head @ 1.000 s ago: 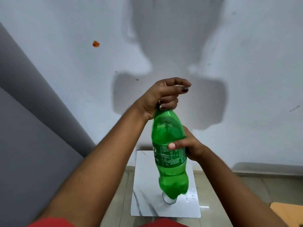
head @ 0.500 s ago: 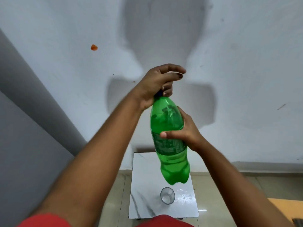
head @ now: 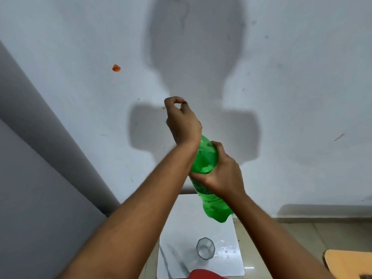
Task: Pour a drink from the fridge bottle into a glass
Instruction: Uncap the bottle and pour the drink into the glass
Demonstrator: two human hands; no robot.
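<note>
A green plastic bottle (head: pixel 205 158) hangs tilted in the air in front of the white wall, its top leaning up and to the left. My right hand (head: pixel 223 176) is wrapped around its middle, over the label. My left hand (head: pixel 181 121) sits at the bottle's top with its back toward me and its fingers curled shut; the cap and neck are hidden behind it. Below stands an empty clear glass (head: pixel 205 248), upright on a small white marbled table (head: pixel 231 264). The bottle's base hangs above and behind the glass, apart from it.
A grey panel (head: pixel 30 198) fills the left side and slants up along the wall. An orange surface (head: pixel 350 260) shows at the lower right above the tiled floor. A red garment (head: pixel 205 273) edges the bottom. Small drops lie on the table right of the glass.
The bottle has risen and tilted further, uncovering the glass beneath. My left hand has twisted round at the bottle's top, and my right hand has slid higher round the body.
</note>
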